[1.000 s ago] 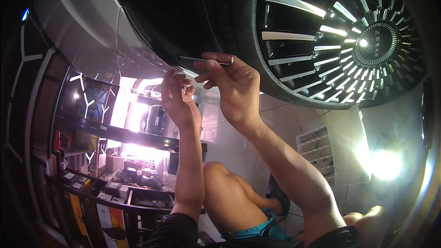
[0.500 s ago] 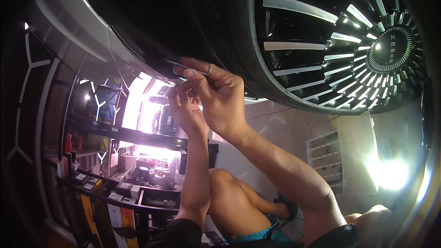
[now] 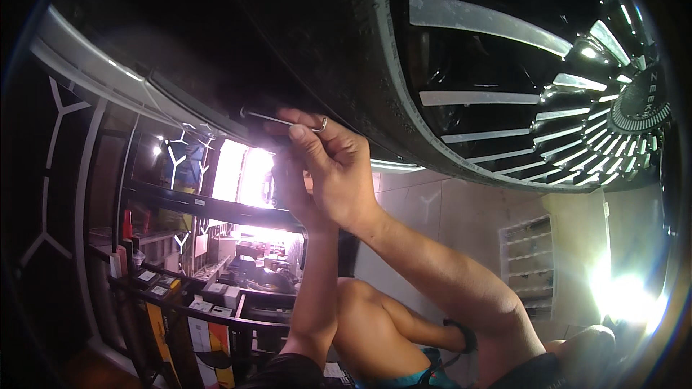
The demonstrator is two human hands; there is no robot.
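My right hand (image 3: 342, 180) pinches a thin L-shaped hex key (image 3: 270, 118) between thumb and fingers. Its short bent end sits by my forefinger, while the long arm points left to the dark wheel-arch edge, where a small round shape shows at its tip. I cannot tell whether the tip is seated in a fastener. Close behind the right hand is my left hand (image 3: 292, 187), in shadow and partly covered, so its fingers do not show clearly. Above both hands is the car's black tyre (image 3: 353, 72), with a light body panel (image 3: 94, 50) at the left.
A spoked wheel (image 3: 483, 98) fills the upper right. To the lower left stands a dark shelf (image 3: 216, 205) with boxes on it. A white slotted rack (image 3: 530, 263) stands at right near a bright lamp (image 3: 627, 299). My bent knee (image 3: 367, 317) is below my arms.
The view has shifted, placing the wheel further right. More of the hex key's long arm shows now. My left hand's fingers, visible before, have sunk into shadow behind the right hand.
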